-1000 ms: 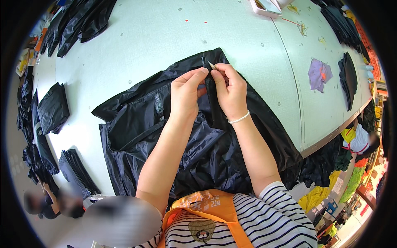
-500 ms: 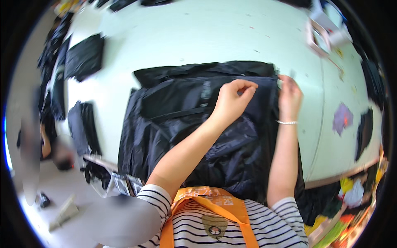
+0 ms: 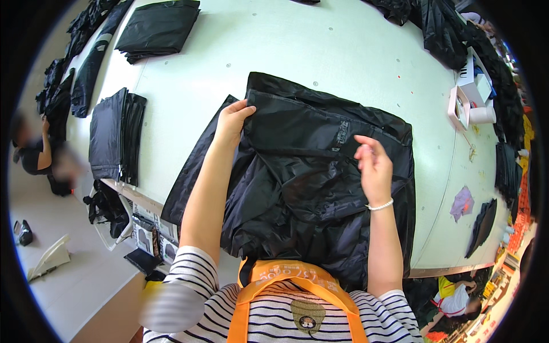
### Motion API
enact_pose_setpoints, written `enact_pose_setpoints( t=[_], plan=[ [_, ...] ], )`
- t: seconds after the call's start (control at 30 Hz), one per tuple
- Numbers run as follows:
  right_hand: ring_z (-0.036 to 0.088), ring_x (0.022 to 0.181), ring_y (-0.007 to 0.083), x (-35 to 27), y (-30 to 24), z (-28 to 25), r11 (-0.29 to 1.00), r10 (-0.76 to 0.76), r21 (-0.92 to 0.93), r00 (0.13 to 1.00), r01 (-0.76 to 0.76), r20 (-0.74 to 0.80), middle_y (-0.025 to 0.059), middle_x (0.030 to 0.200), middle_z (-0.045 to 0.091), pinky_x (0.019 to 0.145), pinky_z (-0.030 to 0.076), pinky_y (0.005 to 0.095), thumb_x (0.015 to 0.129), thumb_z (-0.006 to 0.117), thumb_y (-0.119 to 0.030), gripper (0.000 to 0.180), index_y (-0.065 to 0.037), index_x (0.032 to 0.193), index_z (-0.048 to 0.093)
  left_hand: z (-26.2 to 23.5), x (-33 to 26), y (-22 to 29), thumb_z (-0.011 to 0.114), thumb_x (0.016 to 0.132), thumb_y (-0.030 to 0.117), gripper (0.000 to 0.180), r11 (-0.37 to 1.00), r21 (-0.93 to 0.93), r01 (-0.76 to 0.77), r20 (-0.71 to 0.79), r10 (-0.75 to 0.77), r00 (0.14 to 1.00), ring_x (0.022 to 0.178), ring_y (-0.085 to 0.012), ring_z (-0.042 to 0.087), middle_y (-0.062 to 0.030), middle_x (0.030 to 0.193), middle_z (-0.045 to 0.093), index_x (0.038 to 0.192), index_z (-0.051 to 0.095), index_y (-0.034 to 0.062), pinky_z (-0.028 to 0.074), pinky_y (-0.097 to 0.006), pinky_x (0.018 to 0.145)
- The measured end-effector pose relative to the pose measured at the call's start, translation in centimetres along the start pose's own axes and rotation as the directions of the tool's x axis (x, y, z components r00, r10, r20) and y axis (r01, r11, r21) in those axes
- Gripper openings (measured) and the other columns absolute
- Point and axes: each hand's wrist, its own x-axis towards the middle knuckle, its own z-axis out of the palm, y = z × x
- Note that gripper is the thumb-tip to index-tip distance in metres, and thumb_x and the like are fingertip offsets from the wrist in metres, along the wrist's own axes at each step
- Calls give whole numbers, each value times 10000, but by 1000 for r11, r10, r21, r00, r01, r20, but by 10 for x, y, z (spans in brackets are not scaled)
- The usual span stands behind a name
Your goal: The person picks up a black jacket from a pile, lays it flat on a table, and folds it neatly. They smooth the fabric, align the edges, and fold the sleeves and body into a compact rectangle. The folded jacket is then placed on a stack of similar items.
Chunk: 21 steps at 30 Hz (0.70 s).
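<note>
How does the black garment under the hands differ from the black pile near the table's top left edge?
The black garment lies spread open and rumpled across the table; the folded pile is a compact, flat rectangle. The garment is gripped at its edge by the left hand, with the right hand above it; the pile is untouched. Both are shiny black fabric.

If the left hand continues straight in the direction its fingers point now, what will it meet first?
The left hand already touches the upper left edge of the black garment. Going straight on, it would probably meet only more of that fabric, then the bare pale table.
</note>
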Motion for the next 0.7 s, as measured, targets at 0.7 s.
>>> enact_pose_setpoints(
  t=[0.7],
  plan=[
    [500,561,99,106,-29,141,988,-126,64,970,142,-210,41,631,580,541,424,248,874,645,-187,210,16,829,621,42,-32,19,676,849,103,206,973,-83,-216,54,221,974,752,-55,586,-32,847,677,993,677,-43,459,-190,684]
  ],
)
